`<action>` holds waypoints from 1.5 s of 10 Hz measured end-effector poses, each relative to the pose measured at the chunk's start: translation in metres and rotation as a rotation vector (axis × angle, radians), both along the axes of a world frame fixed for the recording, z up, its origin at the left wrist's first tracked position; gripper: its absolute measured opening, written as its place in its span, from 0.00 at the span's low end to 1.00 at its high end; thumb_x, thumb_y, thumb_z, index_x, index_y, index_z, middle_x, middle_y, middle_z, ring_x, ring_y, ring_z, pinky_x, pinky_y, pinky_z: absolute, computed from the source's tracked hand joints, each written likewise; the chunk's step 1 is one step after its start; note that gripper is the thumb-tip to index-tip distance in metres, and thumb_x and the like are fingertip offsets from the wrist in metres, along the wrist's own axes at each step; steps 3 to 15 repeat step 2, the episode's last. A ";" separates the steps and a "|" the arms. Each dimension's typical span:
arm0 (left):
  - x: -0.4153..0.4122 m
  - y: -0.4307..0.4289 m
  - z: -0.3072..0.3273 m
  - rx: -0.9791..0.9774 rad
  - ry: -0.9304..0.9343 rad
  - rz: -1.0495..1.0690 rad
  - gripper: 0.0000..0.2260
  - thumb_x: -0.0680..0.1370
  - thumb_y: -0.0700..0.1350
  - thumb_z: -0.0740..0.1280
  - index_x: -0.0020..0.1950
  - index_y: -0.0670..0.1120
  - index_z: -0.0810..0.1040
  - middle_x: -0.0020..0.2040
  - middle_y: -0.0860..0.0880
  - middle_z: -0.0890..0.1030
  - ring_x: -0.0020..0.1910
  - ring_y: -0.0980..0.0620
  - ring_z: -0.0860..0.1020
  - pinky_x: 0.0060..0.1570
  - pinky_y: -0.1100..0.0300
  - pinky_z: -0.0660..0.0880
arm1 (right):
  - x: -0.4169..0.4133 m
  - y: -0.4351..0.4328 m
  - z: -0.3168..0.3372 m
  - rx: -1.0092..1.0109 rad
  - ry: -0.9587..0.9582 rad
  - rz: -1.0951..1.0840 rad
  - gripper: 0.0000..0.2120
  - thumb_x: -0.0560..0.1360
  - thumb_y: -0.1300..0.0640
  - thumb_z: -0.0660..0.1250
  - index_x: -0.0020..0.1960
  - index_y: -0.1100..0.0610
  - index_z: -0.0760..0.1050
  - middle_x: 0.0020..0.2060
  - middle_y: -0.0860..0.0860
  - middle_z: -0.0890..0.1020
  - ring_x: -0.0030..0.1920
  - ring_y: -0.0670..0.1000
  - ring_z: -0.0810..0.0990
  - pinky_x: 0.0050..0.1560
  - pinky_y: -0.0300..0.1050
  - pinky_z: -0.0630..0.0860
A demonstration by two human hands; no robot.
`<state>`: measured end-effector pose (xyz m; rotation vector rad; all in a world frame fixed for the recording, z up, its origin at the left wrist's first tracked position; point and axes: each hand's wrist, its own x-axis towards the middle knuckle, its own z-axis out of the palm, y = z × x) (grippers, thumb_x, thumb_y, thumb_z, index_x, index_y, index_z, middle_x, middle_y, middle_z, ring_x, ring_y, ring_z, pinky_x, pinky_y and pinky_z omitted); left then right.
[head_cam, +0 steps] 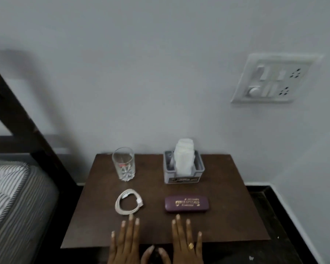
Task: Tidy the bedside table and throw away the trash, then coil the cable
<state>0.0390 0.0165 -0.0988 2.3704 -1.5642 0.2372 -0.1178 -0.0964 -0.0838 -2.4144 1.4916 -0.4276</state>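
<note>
Seems close to finished, judging from the desk (227,216) at this moment. No visible trash on the dark wooden top, and no bin in view. Cable (129,201) already wound into a small neat loop, lying flat at the front left, with both plugs resting on the loop. Four items set in two tidy rows: glass (123,164) and tissue holder (184,176) at the back near the wall, cable and glasses case (187,204) in front. Probably nothing left to do, except perhaps a last check.

Left hand (125,242) laid flat, palm down, on the front edge of the desk, fingers straight and a little spread, holding nothing. Longest fingertip just beside the cable; contact not clear. Right hand (187,242) placed the same way, flat and spread, with a ring, fingertips just short of the glasses case.

Containers: glass upright, apparently empty. Grey tissue holder with a stack of white tissues (184,157) standing up from its middle slot; something grey in the side slots, too blurred to name. Glasses case closed, contents hidden.
</note>
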 end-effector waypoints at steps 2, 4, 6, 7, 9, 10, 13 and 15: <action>0.004 -0.049 0.045 0.002 0.171 -0.072 0.31 0.78 0.63 0.45 0.77 0.48 0.48 0.79 0.51 0.46 0.78 0.53 0.45 0.74 0.52 0.46 | 0.018 -0.012 0.030 0.011 0.101 0.048 0.34 0.76 0.35 0.42 0.76 0.52 0.48 0.76 0.45 0.49 0.76 0.47 0.46 0.73 0.56 0.46; 0.004 -0.049 0.045 0.002 0.171 -0.072 0.31 0.78 0.63 0.45 0.77 0.48 0.48 0.79 0.51 0.46 0.78 0.53 0.45 0.74 0.52 0.46 | 0.018 -0.012 0.030 0.011 0.101 0.048 0.34 0.76 0.35 0.42 0.76 0.52 0.48 0.76 0.45 0.49 0.76 0.47 0.46 0.73 0.56 0.46; 0.004 -0.049 0.045 0.002 0.171 -0.072 0.31 0.78 0.63 0.45 0.77 0.48 0.48 0.79 0.51 0.46 0.78 0.53 0.45 0.74 0.52 0.46 | 0.018 -0.012 0.030 0.011 0.101 0.048 0.34 0.76 0.35 0.42 0.76 0.52 0.48 0.76 0.45 0.49 0.76 0.47 0.46 0.73 0.56 0.46; 0.004 -0.049 0.045 0.002 0.171 -0.072 0.31 0.78 0.63 0.45 0.77 0.48 0.48 0.79 0.51 0.46 0.78 0.53 0.45 0.74 0.52 0.46 | 0.018 -0.012 0.030 0.011 0.101 0.048 0.34 0.76 0.35 0.42 0.76 0.52 0.48 0.76 0.45 0.49 0.76 0.47 0.46 0.73 0.56 0.46; 0.004 -0.049 0.045 0.002 0.171 -0.072 0.31 0.78 0.63 0.45 0.77 0.48 0.48 0.79 0.51 0.46 0.78 0.53 0.45 0.74 0.52 0.46 | 0.018 -0.012 0.030 0.011 0.101 0.048 0.34 0.76 0.35 0.42 0.76 0.52 0.48 0.76 0.45 0.49 0.76 0.47 0.46 0.73 0.56 0.46; 0.004 -0.049 0.045 0.002 0.171 -0.072 0.31 0.78 0.63 0.45 0.77 0.48 0.48 0.79 0.51 0.46 0.78 0.53 0.45 0.74 0.52 0.46 | 0.018 -0.012 0.030 0.011 0.101 0.048 0.34 0.76 0.35 0.42 0.76 0.52 0.48 0.76 0.45 0.49 0.76 0.47 0.46 0.73 0.56 0.46; 0.004 -0.049 0.045 0.002 0.171 -0.072 0.31 0.78 0.63 0.45 0.77 0.48 0.48 0.79 0.51 0.46 0.78 0.53 0.45 0.74 0.52 0.46 | 0.018 -0.012 0.030 0.011 0.101 0.048 0.34 0.76 0.35 0.42 0.76 0.52 0.48 0.76 0.45 0.49 0.76 0.47 0.46 0.73 0.56 0.46; 0.004 -0.049 0.045 0.002 0.171 -0.072 0.31 0.78 0.63 0.45 0.77 0.48 0.48 0.79 0.51 0.46 0.78 0.53 0.45 0.74 0.52 0.46 | 0.018 -0.012 0.030 0.011 0.101 0.048 0.34 0.76 0.35 0.42 0.76 0.52 0.48 0.76 0.45 0.49 0.76 0.47 0.46 0.73 0.56 0.46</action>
